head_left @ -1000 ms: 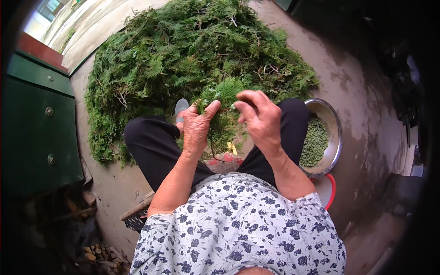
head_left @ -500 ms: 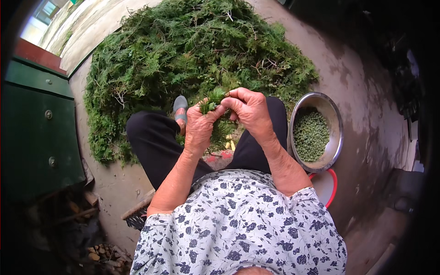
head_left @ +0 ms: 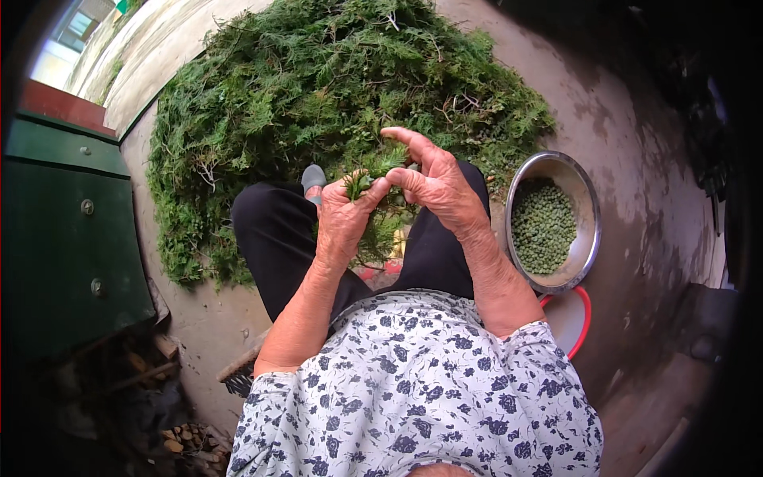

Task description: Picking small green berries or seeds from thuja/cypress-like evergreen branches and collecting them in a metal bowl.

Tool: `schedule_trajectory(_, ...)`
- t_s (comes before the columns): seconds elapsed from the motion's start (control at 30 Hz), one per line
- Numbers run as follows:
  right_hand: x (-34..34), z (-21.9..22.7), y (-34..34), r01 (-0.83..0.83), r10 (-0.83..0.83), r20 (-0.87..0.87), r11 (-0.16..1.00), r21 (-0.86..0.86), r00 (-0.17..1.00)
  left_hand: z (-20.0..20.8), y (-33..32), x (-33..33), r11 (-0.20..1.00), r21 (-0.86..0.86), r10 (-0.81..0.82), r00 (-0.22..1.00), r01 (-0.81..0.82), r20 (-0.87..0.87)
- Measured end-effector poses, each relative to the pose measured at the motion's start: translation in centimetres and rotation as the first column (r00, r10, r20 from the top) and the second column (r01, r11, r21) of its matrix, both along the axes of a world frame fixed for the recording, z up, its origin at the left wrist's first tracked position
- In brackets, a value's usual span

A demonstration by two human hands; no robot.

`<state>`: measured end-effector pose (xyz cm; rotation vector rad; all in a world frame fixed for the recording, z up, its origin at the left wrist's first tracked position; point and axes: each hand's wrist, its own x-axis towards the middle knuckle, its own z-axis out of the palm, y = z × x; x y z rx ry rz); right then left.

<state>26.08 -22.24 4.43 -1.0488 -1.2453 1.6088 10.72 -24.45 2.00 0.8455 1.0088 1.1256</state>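
Note:
A leafy green conifer sprig (head_left: 385,163) is bunched in my left hand (head_left: 343,219), with its thumb and fingers closed on the stems. More of its foliage hangs below, between my knees. My right hand (head_left: 441,187) is beside the sprig's tip, its thumb touching the leaves. Its index finger is stretched up and away from the thumb; the other fingers curl, partly hidden, so their inside does not show. To my right stands a metal bowl (head_left: 586,253) partly filled with small round green cones (head_left: 543,226).
A large heap of cut conifer branches (head_left: 318,87) spreads in front of my feet. A white basin with a red rim (head_left: 586,306) is partly under the metal bowl. At the left stands a dark green cabinet (head_left: 63,238), with wood pieces (head_left: 187,437) lower down.
My right index finger has lifted and opened away from the thumb, where the two were pinched at the sprig. My left hand keeps its hold, and the view has shifted slightly.

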Motion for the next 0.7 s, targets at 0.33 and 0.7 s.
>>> schedule_trajectory(0.33,-1.3,-1.5,-0.5,0.161,-0.203,0.122,0.943,0.29,0.971,-0.4,-0.1,0.1,0.976,0.195,0.13,0.973,-0.092,-0.191)
schedule_trajectory(0.7,-0.4,-1.4,0.8,0.364,-0.391,-0.421,0.92,-0.145,0.818,0.3,0.2,0.4,0.949,0.004,0.314,0.948,-0.314,0.051)
